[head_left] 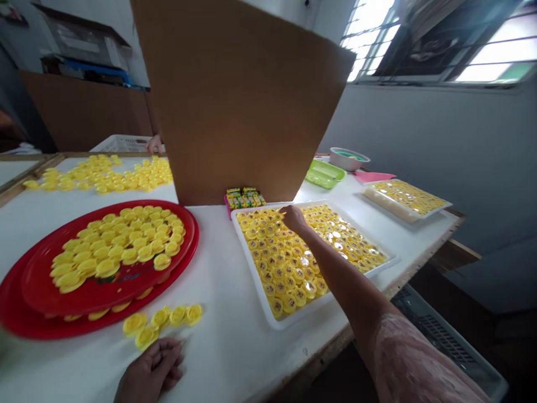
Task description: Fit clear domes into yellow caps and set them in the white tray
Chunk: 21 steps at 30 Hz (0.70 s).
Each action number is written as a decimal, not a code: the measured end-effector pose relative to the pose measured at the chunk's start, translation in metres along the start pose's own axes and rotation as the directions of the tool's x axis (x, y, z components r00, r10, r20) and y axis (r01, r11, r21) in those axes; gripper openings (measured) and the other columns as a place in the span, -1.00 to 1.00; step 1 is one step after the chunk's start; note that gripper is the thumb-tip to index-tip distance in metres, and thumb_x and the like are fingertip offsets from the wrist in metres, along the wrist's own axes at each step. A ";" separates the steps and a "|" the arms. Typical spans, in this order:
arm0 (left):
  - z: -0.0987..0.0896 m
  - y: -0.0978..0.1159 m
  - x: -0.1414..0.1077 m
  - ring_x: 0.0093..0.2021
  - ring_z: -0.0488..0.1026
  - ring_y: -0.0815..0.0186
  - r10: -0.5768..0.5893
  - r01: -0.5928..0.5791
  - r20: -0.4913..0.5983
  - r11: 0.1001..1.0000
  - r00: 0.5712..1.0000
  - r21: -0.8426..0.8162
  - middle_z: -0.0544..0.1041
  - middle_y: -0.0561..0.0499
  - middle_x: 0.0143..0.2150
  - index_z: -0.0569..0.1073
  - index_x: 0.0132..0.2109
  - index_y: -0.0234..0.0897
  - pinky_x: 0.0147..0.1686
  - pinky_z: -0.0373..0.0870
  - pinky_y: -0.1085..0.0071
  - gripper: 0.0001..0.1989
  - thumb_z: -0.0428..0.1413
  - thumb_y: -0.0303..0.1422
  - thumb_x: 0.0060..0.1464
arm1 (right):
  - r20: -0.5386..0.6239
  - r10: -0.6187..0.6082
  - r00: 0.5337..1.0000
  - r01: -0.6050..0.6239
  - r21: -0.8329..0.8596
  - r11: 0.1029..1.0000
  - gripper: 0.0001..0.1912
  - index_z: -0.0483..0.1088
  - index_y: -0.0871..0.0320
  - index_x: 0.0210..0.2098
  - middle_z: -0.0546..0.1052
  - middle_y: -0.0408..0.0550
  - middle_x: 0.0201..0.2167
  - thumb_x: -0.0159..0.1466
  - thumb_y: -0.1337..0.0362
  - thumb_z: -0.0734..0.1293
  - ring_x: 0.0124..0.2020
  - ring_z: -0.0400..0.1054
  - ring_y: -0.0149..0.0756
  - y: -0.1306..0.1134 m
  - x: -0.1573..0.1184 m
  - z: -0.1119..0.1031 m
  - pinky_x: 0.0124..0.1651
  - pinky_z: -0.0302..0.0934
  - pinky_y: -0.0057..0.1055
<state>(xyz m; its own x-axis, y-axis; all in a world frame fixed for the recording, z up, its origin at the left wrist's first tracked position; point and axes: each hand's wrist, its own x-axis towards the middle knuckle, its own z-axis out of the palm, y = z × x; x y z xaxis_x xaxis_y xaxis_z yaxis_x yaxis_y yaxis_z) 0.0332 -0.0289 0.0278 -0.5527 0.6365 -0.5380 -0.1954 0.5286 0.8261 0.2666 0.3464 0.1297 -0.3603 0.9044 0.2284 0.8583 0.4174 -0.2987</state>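
Over the far side of a white tray (257, 285) filled with rows of yellow round pieces, my right hand (293, 217) reaches down with its fingers together at one piece; what lies between the fingertips is too small to make out. My left hand (154, 366) rests on the white table with curled fingers, thumb against forefinger, and anything in them cannot be made out. Just beyond it lie several loose yellow pieces (177, 315). To the left, stacked red oval trays (36, 288) hold many more yellow cups (130, 256).
A tall cardboard sheet (247, 106) stands behind a pink box of small packets (245, 199). Yellow pieces (126, 176) are spread at the far left, near another person's hand (154, 144). Farther right are a green tray (325, 173), a bowl (349, 160) and a second filled tray (406, 197).
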 end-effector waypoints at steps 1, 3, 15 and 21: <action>0.000 0.003 -0.003 -0.58 0.41 0.36 0.012 -0.013 0.022 1.000 1.000 0.008 0.49 0.06 -0.55 0.42 -0.37 -0.27 -0.55 0.38 0.45 -0.61 0.23 -0.08 -0.30 | -0.027 -0.031 0.999 0.031 0.018 0.999 -0.71 0.40 0.38 -0.10 0.43 0.11 -0.15 0.29 0.42 0.14 -0.17 0.35 -0.35 -0.008 -0.007 -0.003 -0.08 0.18 -0.41; -0.001 0.007 -0.008 -0.57 0.43 0.35 0.030 -0.031 0.070 1.000 0.997 0.007 0.48 0.06 -0.56 0.41 -0.36 -0.29 -0.54 0.38 0.44 -0.63 0.21 -0.10 -0.24 | -0.080 -0.097 0.992 0.102 0.066 0.993 -0.66 0.35 0.37 -0.02 0.36 0.17 -0.02 0.26 0.44 0.13 -0.11 0.32 -0.30 -0.028 -0.028 -0.007 -0.03 0.17 -0.39; -0.039 0.023 -0.027 -0.58 0.37 0.46 0.249 -0.244 0.002 0.947 0.968 -0.209 0.48 0.01 -0.47 0.41 -0.35 -0.37 -0.59 0.26 0.53 -0.69 0.16 -0.16 -0.07 | 0.237 -0.854 0.464 0.578 0.649 0.495 -0.77 0.40 0.17 -0.10 0.48 0.02 -0.16 0.29 0.35 0.19 -0.10 0.34 -0.29 -0.194 -0.265 0.048 -0.04 0.24 -0.39; -0.067 0.018 -0.026 -0.62 0.30 0.49 0.263 -0.299 -0.196 0.936 0.945 -0.185 0.46 0.04 -0.50 0.41 -0.35 -0.35 -0.66 0.15 0.57 -0.73 0.17 -0.19 -0.08 | 0.178 -0.980 0.091 0.707 0.681 0.190 -0.80 0.41 0.16 -0.14 0.44 -0.01 -0.04 0.28 0.37 0.22 -0.07 0.29 -0.31 -0.230 -0.278 0.065 0.03 0.14 -0.40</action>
<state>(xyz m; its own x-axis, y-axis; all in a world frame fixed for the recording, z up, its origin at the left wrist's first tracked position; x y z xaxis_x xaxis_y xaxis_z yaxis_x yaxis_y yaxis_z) -0.0101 -0.0734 0.0679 -0.7320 0.6306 -0.2581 -0.1677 0.2004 0.9653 0.1460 0.0051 0.0746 -0.9388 -0.3105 0.1488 -0.3410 0.7791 -0.5260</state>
